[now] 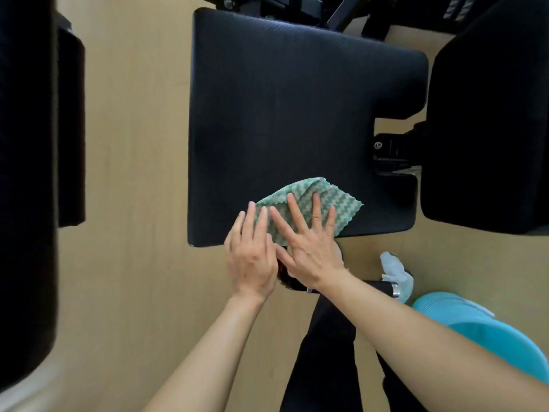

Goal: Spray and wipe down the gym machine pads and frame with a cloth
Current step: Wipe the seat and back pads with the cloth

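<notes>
A green-and-white patterned cloth (319, 197) lies on the near edge of the black seat pad (291, 114) of the gym machine. My right hand (309, 245) presses flat on the cloth with straight, spread fingers. My left hand (251, 257) lies beside it, fingers straight, its tips on the cloth's left edge and the pad. The near part of the cloth is hidden under both hands. A white spray bottle (396, 273) hangs by a black handle bar (377, 285) to the right of my right wrist.
A second black pad (487, 129) stands at the right, joined by a black frame bracket (392, 153). Dark padded parts (29, 173) fill the left edge. A teal bucket (481, 331) sits at the lower right. The floor (133, 263) is light wood.
</notes>
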Available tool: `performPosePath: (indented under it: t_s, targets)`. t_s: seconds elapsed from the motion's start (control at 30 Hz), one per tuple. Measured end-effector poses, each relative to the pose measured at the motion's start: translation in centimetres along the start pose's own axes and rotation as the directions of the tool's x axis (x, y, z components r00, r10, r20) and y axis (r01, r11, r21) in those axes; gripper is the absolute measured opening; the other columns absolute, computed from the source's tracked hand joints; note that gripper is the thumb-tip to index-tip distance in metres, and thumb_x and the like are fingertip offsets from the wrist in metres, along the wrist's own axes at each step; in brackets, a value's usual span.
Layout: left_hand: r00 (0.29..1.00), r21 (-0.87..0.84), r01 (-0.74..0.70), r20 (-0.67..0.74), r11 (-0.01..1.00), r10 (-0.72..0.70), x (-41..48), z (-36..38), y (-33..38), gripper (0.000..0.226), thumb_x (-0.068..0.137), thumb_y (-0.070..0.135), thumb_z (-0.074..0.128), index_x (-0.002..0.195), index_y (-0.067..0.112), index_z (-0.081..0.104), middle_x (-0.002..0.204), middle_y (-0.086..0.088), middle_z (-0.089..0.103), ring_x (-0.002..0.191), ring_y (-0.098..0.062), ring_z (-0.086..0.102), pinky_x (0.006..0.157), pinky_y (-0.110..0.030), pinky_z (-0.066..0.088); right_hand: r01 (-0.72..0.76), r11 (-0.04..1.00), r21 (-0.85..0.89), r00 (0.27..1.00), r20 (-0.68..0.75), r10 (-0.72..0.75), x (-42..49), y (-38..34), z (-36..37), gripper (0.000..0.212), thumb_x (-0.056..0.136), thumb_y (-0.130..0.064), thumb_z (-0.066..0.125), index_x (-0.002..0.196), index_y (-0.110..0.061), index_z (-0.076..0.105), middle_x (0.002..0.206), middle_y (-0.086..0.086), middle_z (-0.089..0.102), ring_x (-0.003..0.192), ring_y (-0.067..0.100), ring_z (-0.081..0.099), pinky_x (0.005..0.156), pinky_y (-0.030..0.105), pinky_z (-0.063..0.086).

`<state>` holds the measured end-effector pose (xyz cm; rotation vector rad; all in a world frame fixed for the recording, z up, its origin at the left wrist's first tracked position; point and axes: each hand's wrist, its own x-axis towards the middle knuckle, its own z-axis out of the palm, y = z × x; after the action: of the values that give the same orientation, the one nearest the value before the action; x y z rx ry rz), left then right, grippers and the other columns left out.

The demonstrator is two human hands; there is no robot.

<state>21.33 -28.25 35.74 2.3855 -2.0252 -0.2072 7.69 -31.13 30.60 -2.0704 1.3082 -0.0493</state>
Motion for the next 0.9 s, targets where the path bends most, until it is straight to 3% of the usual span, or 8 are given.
performPosePath:
  t_s: [0.1,0.17,0.3,0.4,0.53,0.7,0.77,0.9]
  targets:
    - [0.956,-0.059,0.285,-0.053,0.957,-0.288,0.3,-1.4,-1.9,0.054,0.102,0.023,0.043,0.155,0.011,0.044,0.165,-0.009,0.036,0.150,-0.031,0.034,0.122,-0.043,0.028,0.059,0.996,-0.069,0.998,-0.003,-0.060,2.4,-1.0,0.2,0.076,0.098,-0.075,0.024,0.163,-0.042,0.001,0.172,0.003,-0.013,0.153,0.048,-0.017,0.119,0.074,-0.003]
    - [0.926,-0.082,0.371,-0.045,0.925,-0.375,0.4,-1.7,-3.2,0.056,0.102,0.024,0.040,0.155,0.006,0.042,0.166,-0.012,0.033,0.149,-0.033,0.034,0.122,-0.044,0.028,0.146,0.980,-0.132,0.989,-0.009,-0.149,4.4,-1.1,-0.3,0.076,0.098,-0.076,0.023,0.163,-0.043,0.001,0.172,0.002,-0.011,0.155,0.046,-0.015,0.120,0.071,-0.001]
    - [0.950,-0.023,0.307,-0.056,0.951,-0.308,0.4,-1.2,-4.4,0.055,0.102,0.024,0.037,0.151,0.000,0.047,0.161,-0.016,0.041,0.143,-0.034,0.041,0.118,-0.041,0.035,0.219,0.958,-0.184,0.972,-0.045,-0.231,10.3,0.6,-4.0,0.067,0.101,-0.071,0.013,0.162,-0.046,-0.001,0.173,-0.004,-0.008,0.157,0.037,-0.015,0.123,0.063,-0.010]
    - [0.964,0.130,0.266,-0.045,0.955,-0.262,0.4,-1.2,-4.5,0.052,0.101,0.022,0.044,0.148,0.002,0.050,0.158,-0.015,0.046,0.138,-0.033,0.046,0.105,-0.044,0.048,0.141,0.979,-0.147,0.985,-0.075,-0.153,14.3,1.5,-6.8,0.061,0.104,-0.064,0.009,0.161,-0.047,-0.002,0.172,-0.008,-0.013,0.156,0.032,-0.020,0.123,0.059,-0.014]
    - [0.970,0.222,0.240,-0.024,0.945,-0.241,0.6,-1.2,-4.8,0.053,0.099,0.025,0.045,0.147,0.003,0.051,0.157,-0.014,0.047,0.135,-0.034,0.050,0.094,-0.047,0.053,0.033,0.995,-0.098,0.994,-0.096,-0.043,14.2,-0.4,-6.6,0.060,0.105,-0.059,0.009,0.162,-0.044,-0.005,0.172,-0.006,-0.015,0.156,0.034,-0.021,0.124,0.060,-0.012]
    - [0.980,0.294,0.182,0.019,0.938,-0.196,0.8,-1.2,-5.4,0.054,0.100,0.026,0.045,0.148,0.002,0.050,0.158,-0.017,0.045,0.134,-0.036,0.051,0.091,-0.048,0.054,0.348,0.908,-0.234,0.937,0.053,-0.346,7.3,0.8,-2.9,0.060,0.108,-0.054,0.018,0.163,-0.041,0.000,0.173,-0.002,-0.001,0.158,0.032,-0.008,0.127,0.056,-0.005]
    - [0.981,0.300,0.168,0.038,0.939,-0.188,0.7,-1.2,-5.4,0.054,0.101,0.024,0.047,0.150,0.001,0.047,0.160,-0.018,0.042,0.135,-0.038,0.049,0.092,-0.049,0.053,0.418,0.868,-0.268,0.909,0.132,-0.396,6.0,3.1,-3.6,0.059,0.108,-0.053,0.018,0.163,-0.041,0.000,0.173,-0.004,-0.001,0.159,0.030,-0.005,0.128,0.052,-0.003]
    - [0.977,0.277,0.193,0.035,0.941,-0.211,0.4,-0.9,-4.9,0.053,0.102,0.022,0.048,0.151,0.001,0.045,0.160,-0.019,0.041,0.136,-0.037,0.048,0.091,-0.050,0.054,0.278,0.932,-0.232,0.959,0.112,-0.258,6.2,6.7,-6.2,0.057,0.108,-0.052,0.013,0.161,-0.044,-0.007,0.172,-0.009,-0.011,0.158,0.023,-0.016,0.128,0.046,-0.010]
